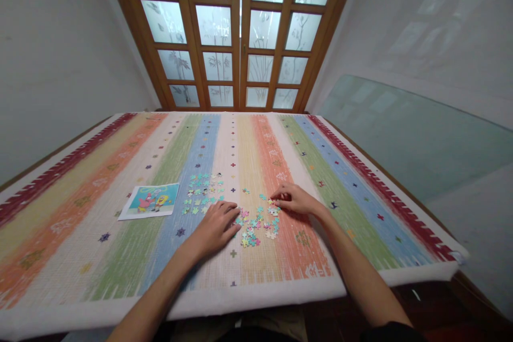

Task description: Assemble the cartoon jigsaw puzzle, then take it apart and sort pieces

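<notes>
Small jigsaw puzzle pieces (250,238) in teal, pink and yellow lie in a loose heap on the striped cloth. My left hand (216,227) rests at the heap's left edge, palm down, with thumb and fingers apart and the fingertips by the nearest pieces. At the heap's upper right, my right hand (295,199) has its thumb and forefinger pinched at a puzzle piece (270,201). Beyond my left hand, more puzzle pieces (196,192) are laid out in rough rows. A picture card (154,201) with a pink and a yellow cartoon figure lies left of those rows.
The striped tablecloth (132,256) covers a wide table with a white front edge. Wooden doors with frosted panes (218,67) stand behind it. A pale glass panel (401,123) leans on the right wall. One pair of pieces (246,191) lies apart from the heap.
</notes>
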`<state>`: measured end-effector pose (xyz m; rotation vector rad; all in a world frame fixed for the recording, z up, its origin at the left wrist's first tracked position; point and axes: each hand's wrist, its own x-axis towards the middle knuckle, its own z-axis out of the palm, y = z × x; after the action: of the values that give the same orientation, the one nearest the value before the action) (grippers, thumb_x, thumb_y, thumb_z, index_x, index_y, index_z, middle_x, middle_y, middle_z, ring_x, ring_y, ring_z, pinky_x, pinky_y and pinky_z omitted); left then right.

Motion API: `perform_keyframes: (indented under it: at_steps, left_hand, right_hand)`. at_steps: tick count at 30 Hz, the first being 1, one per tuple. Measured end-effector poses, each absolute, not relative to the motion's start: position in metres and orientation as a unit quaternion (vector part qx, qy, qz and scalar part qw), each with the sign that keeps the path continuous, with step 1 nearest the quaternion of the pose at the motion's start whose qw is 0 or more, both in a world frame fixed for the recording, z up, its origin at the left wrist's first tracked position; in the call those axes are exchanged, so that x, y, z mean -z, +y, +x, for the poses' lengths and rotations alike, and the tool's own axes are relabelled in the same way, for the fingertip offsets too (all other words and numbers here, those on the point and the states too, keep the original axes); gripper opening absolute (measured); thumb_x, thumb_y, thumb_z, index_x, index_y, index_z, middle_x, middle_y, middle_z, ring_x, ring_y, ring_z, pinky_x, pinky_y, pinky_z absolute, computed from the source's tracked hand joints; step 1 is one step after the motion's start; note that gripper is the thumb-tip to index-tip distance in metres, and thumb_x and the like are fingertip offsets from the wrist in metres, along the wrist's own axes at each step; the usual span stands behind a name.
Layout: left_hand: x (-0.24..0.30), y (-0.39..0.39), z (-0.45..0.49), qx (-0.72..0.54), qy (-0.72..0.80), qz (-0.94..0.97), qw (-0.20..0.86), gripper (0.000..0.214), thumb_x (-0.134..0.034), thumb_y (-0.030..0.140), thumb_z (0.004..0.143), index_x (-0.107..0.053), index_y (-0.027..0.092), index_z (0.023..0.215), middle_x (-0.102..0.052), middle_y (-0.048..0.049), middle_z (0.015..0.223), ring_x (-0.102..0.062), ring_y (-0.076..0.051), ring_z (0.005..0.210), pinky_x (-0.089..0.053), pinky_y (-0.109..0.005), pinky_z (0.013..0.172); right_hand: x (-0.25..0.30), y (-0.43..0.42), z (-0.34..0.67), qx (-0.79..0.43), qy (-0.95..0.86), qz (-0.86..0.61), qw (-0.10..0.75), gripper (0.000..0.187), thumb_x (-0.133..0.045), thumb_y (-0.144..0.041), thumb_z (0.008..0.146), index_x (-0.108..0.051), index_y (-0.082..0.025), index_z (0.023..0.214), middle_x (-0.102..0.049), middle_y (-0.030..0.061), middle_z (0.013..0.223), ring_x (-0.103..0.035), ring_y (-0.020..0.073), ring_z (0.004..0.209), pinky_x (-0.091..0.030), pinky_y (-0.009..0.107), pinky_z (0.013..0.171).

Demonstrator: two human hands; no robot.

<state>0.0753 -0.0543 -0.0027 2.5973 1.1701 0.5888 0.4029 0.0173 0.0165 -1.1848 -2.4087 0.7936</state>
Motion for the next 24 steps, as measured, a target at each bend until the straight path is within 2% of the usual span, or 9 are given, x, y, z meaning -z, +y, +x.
perform_keyframes:
  at_steps: [4, 10, 14, 17, 21, 24]
  left_hand:
    - [0.0048, -0.0541, 0.078, -0.213, 0.396, 0.886, 0.11, 0.024, -0.057, 0.03, 0.1, -0.061, 0.024, 0.123, -0.063, -0.0076, 0.128, -0.055, -0.027, 0.118, -0.046, -0.049, 0.103]
    - [0.0075, -0.056, 0.0816, -0.249, 0.391, 0.878, 0.116, 0.028, -0.057, 0.027, 0.1, -0.061, 0.024, 0.127, -0.066, -0.0075, 0.125, -0.057, -0.027, 0.116, -0.045, -0.05, 0.102]
    - [0.0094, -0.058, 0.0828, -0.271, 0.389, 0.871, 0.126, 0.028, -0.055, 0.026, 0.1, -0.063, 0.025, 0.127, -0.067, -0.0083, 0.125, -0.059, -0.027, 0.116, -0.045, -0.051, 0.101]
    - [0.0113, -0.0589, 0.0832, -0.284, 0.387, 0.868, 0.131, 0.027, -0.054, 0.025, 0.1, -0.064, 0.024, 0.125, -0.068, -0.0085, 0.124, -0.059, -0.027, 0.116, -0.045, -0.05, 0.101]
    - [0.0125, -0.0599, 0.0843, -0.29, 0.38, 0.868, 0.131, 0.027, -0.052, 0.023, 0.1, -0.065, 0.024, 0.124, -0.068, -0.0087, 0.122, -0.06, -0.026, 0.115, -0.046, -0.049, 0.101]
    - [0.0122, -0.0609, 0.0853, -0.294, 0.379, 0.868, 0.127, 0.027, -0.052, 0.022, 0.1, -0.065, 0.024, 0.123, -0.069, -0.0085, 0.121, -0.06, -0.026, 0.114, -0.046, -0.05, 0.101]
  right_hand:
    - [-0.016, 0.0171, 0.4047, -0.281, -0.848, -0.417, 0.166, 0.014, -0.066, -0.026, 0.094, -0.077, -0.018, 0.099, -0.063, 0.0057, 0.088, -0.056, 0.017, 0.078, -0.045, 0.031, 0.074]
    - [-0.0171, 0.0168, 0.4096, -0.324, -0.841, -0.404, 0.158, 0.018, -0.076, -0.033, 0.087, -0.074, -0.018, 0.097, -0.058, 0.0024, 0.084, -0.052, 0.0158, 0.074, -0.044, 0.029, 0.071]
    - [-0.0208, 0.0162, 0.4122, -0.339, -0.835, -0.407, 0.152, 0.012, -0.074, -0.03, 0.087, -0.073, -0.02, 0.093, -0.057, 0.0024, 0.083, -0.051, 0.0153, 0.073, -0.045, 0.03, 0.071]
    - [-0.0218, 0.0153, 0.4121, -0.346, -0.838, -0.394, 0.152, 0.011, -0.073, -0.028, 0.086, -0.075, -0.019, 0.093, -0.058, 0.0039, 0.087, -0.053, 0.0154, 0.074, -0.045, 0.029, 0.071]
    - [-0.0172, 0.0137, 0.4084, -0.356, -0.846, -0.369, 0.145, 0.021, -0.079, -0.031, 0.081, -0.076, -0.018, 0.097, -0.06, 0.0049, 0.093, -0.056, 0.0164, 0.08, -0.047, 0.029, 0.072]
    - [-0.0142, 0.0134, 0.4066, -0.357, -0.846, -0.371, 0.136, 0.019, -0.078, -0.027, 0.08, -0.076, -0.018, 0.096, -0.06, 0.0048, 0.094, -0.057, 0.0162, 0.081, -0.047, 0.028, 0.072]
